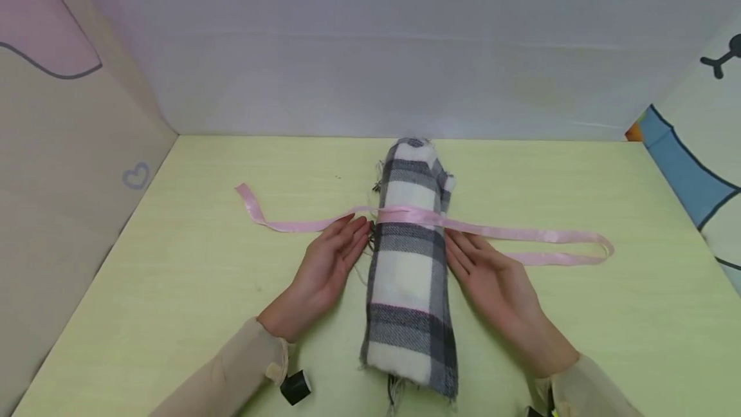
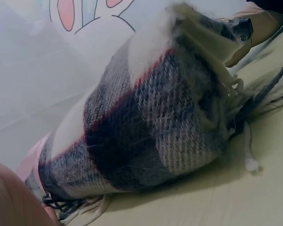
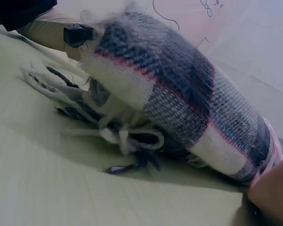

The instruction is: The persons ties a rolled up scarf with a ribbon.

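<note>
Nearest to the camera, two beige sleeves come in from the bottom edge, and the left hand (image 1: 325, 264) and the right hand (image 1: 489, 273) lie flat on the green table (image 1: 173, 288), fingers straight and relaxed, holding nothing, one on each side of the rolled scarf (image 1: 408, 262). The fingertips touch or almost touch its sides near the pink ribbon (image 1: 405, 215). To do this step well, I think both hands should press the roll evenly from the two sides, so it stays tight and the ribbon does not slide. The scarf is a thick roll with grey, white and thin pink checks, fringes at both ends, lying lengthwise in the middle of the table. The ribbon crosses over it, its ends spread left and right.
</note>
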Motion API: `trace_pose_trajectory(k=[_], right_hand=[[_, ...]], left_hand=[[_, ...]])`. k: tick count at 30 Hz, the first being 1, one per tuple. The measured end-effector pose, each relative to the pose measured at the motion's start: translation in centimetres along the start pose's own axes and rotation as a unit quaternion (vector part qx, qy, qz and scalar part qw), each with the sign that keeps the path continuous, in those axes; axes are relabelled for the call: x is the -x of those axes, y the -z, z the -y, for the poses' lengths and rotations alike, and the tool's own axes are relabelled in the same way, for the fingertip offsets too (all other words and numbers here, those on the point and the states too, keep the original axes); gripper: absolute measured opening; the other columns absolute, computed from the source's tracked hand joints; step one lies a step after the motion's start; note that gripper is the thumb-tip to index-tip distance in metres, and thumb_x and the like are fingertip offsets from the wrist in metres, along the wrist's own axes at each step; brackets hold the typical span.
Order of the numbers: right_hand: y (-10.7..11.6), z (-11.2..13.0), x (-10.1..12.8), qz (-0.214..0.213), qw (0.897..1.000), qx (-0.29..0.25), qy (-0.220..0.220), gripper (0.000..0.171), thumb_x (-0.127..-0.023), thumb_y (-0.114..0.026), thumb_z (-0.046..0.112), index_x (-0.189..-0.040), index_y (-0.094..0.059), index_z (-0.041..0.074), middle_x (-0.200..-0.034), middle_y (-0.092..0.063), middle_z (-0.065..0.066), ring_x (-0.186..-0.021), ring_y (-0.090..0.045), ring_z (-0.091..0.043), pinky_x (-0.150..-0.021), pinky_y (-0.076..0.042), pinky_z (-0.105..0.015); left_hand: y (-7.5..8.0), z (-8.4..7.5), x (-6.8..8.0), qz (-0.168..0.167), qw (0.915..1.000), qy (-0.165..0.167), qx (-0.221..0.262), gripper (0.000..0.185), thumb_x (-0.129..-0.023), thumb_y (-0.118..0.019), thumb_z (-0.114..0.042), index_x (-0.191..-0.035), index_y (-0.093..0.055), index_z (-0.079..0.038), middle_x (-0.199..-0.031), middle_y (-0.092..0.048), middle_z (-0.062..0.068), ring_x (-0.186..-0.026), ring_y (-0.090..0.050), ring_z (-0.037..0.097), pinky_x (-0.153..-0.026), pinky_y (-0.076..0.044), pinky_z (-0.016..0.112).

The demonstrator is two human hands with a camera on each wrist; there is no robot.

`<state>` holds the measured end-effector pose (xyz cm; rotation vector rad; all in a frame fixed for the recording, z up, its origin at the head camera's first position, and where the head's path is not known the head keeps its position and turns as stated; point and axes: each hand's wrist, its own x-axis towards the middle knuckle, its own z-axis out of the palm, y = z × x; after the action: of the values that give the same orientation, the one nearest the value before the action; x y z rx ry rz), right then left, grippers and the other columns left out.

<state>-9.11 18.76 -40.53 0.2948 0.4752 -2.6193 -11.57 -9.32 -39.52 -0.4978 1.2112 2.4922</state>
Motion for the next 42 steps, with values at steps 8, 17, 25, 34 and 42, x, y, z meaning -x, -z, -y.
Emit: trace_pose_trajectory(k=[8, 17, 25, 34, 42], right_hand=[[-0.6, -0.6, -1.0, -0.054, 0.997, -0.001, 0.052, 0.068, -0.112, -0.035, 0.004, -0.168, -0.007, 0.030, -0.177, -0.012, 0.002, -0.161, -0.023, -0.015, -0.131, -0.017, -0.028], [-1.3, 0.1, -1.7, -0.068, 0.994, 0.003, 0.082, 0.065, -0.110, -0.041, 0.000, -0.163, -0.022, 0.032, -0.149, -0.054, 0.003, -0.144, -0.045, -0.015, -0.120, -0.040, -0.026], [-1.6, 0.8, -1.4, 0.003, 0.995, 0.017, 0.098, 0.067, -0.111, -0.034, -0.001, -0.164, -0.025, 0.039, -0.143, -0.050, 0.002, -0.130, -0.051, -0.020, -0.108, -0.050, -0.031], [-1.2, 1.4, -1.8, 0.070, 0.990, 0.064, 0.107, 0.048, -0.113, -0.029, 0.005, -0.158, -0.030, 0.022, -0.114, -0.061, -0.003, -0.118, -0.055, -0.022, -0.101, -0.050, -0.035], [-0.6, 1.8, -1.8, 0.102, 0.991, 0.023, 0.087, 0.029, -0.115, -0.029, 0.017, -0.124, -0.056, 0.009, -0.110, -0.059, -0.008, -0.115, -0.055, -0.026, -0.102, -0.046, -0.039]], left_hand=[[-0.7, 0.3, -1.2, -0.011, 0.9955, -0.038, 0.086, 0.054, -0.112, -0.033, -0.001, -0.165, -0.026, -0.012, -0.168, -0.034, 0.015, -0.156, -0.038, 0.027, -0.125, -0.035, 0.033], [-1.5, -1.3, -2.2, -0.009, 0.9781, -0.059, 0.199, 0.041, -0.113, -0.038, -0.006, -0.153, -0.040, -0.016, -0.157, -0.047, 0.005, -0.141, -0.055, 0.022, -0.120, -0.042, 0.030], [-2.6, -2.1, -2.4, 0.021, 0.9576, -0.081, 0.276, 0.021, -0.113, -0.034, -0.007, -0.125, -0.048, -0.016, -0.130, -0.059, 0.007, -0.148, -0.046, 0.033, -0.126, -0.034, 0.036], [-3.3, -2.2, -1.9, 0.035, 0.9464, -0.067, 0.314, 0.030, -0.112, -0.027, -0.014, -0.106, -0.056, -0.013, -0.107, -0.064, 0.007, -0.133, -0.055, 0.034, -0.117, -0.038, 0.038], [-3.2, -2.3, -2.2, 0.047, 0.9410, -0.062, 0.329, 0.038, -0.110, -0.031, -0.022, -0.084, -0.056, -0.011, -0.097, -0.062, 0.006, -0.121, -0.059, 0.031, -0.104, -0.044, 0.038]])
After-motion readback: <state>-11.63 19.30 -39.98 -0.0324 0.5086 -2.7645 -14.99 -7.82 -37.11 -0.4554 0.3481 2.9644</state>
